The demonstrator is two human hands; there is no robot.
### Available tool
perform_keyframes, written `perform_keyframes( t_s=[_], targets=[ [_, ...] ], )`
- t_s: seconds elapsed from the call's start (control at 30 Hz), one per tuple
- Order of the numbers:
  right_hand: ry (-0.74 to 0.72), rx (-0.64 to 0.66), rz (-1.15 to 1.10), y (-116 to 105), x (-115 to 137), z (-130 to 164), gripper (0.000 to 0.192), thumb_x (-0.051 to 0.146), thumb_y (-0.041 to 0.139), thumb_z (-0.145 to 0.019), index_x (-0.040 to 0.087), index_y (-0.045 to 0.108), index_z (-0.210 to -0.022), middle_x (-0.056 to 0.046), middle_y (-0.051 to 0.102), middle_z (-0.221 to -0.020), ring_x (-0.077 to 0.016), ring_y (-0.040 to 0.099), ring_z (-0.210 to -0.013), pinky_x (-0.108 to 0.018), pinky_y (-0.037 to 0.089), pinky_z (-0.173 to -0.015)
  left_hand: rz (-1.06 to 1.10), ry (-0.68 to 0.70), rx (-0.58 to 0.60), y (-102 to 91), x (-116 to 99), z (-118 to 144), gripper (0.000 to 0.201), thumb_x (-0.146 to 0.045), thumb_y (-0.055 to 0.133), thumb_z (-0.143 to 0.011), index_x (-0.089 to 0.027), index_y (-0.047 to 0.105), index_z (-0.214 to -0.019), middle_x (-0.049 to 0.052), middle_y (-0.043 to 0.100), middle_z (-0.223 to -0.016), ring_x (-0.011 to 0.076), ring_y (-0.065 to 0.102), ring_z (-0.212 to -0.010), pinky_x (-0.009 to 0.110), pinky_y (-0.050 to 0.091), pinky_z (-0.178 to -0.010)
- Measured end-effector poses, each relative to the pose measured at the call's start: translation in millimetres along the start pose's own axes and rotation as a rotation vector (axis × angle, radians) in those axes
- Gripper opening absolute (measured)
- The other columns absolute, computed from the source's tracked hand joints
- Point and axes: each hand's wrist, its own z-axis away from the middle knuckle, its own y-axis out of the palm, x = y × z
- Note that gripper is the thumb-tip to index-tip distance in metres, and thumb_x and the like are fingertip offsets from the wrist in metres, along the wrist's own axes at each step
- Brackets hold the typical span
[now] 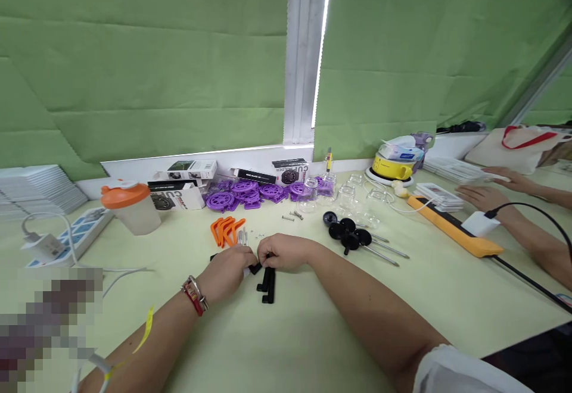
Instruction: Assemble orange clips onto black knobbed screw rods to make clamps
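At the black parts [270,286] | left hand [229,274], right hand [285,251] curled, angled inward | cannot tell whether grasping

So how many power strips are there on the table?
2: a white-and-blue power strip at the left and an orange-and-black power strip at the right. I can't see any others.

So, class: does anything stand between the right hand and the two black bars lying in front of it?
Nothing visible does: the right hand is right at the bars' far ends. The orange hooks and springs lie beyond the hands, out of that gap.
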Motion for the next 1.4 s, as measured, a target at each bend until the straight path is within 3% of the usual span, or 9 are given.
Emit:
perform_keyframes(
  t_s=[0.17, 0.33, 0.47, 0.77, 1.4],
  targets=[
    [0.024, 0.002, -0.136, -0.9, -5.4, 0.7, 0.011, 0.012, 0.055, -0.076, 0.015, 0.064, -0.083, -0.002, 0.062, -0.083, -0.0110, 0.053, -0.072, -0.022, 0.041, -0.067, 0.158, -0.016, -0.039, -1.5, 3.0, 0.8, 0.044, 0.003, 0.039, -0.068, -0.021, 0.067, -0.092, 0.004, 0.066, -0.088, 0.0185, 0.058, -0.083, 0.027, 0.042, -0.073],
    [0.077, -0.060, -0.405, -0.4, -8.2, 2.1, 0.009, 0.018, 0.056, -0.080, 0.016, 0.061, -0.087, 0.000, 0.060, -0.077, -0.0102, 0.051, -0.068, -0.023, 0.041, -0.067, 0.360, -0.134, -0.037, -6.2, 0.1, 0.6, 0.032, -0.008, 0.038, -0.077, -0.020, 0.064, -0.090, 0.002, 0.065, -0.081, 0.0173, 0.055, -0.073, 0.026, 0.040, -0.064],
    [0.038, -0.118, -0.568, -2.0, -3.4, 2.4, 0.008, 0.023, 0.056, -0.082, 0.016, 0.058, -0.087, 0.001, 0.056, -0.075, -0.0096, 0.051, -0.065, -0.024, 0.042, -0.067, 0.476, -0.186, -0.077, -7.2, -3.1, -0.6, 0.021, -0.018, 0.039, -0.083, -0.019, 0.059, -0.086, 0.002, 0.060, -0.076, 0.0163, 0.051, -0.070, 0.027, 0.040, -0.064],
    [0.023, -0.258, -0.689, -2.0, 2.9, 1.3, 0.016, 0.032, 0.057, -0.084, 0.016, 0.054, -0.086, 0.003, 0.052, -0.068, -0.0094, 0.054, -0.060, -0.024, 0.042, -0.062, 0.344, -0.162, -0.199, -4.6, -2.9, -1.9, 0.022, -0.006, 0.035, -0.075, -0.019, 0.052, -0.080, 0.002, 0.058, -0.073, 0.0168, 0.051, -0.068, 0.029, 0.038, -0.062],
    [0.030, -0.255, -0.655, -2.7, 3.0, 2.5, 0.014, 0.030, 0.056, -0.085, 0.016, 0.056, -0.087, 0.003, 0.052, -0.071, -0.0082, 0.053, -0.059, -0.023, 0.042, -0.062, 0.315, -0.130, -0.225, -8.9, -10.9, -1.1, 0.022, -0.010, 0.035, -0.081, -0.018, 0.056, -0.083, 0.004, 0.061, -0.075, 0.0167, 0.053, -0.068, 0.028, 0.039, -0.063]
  ],
)
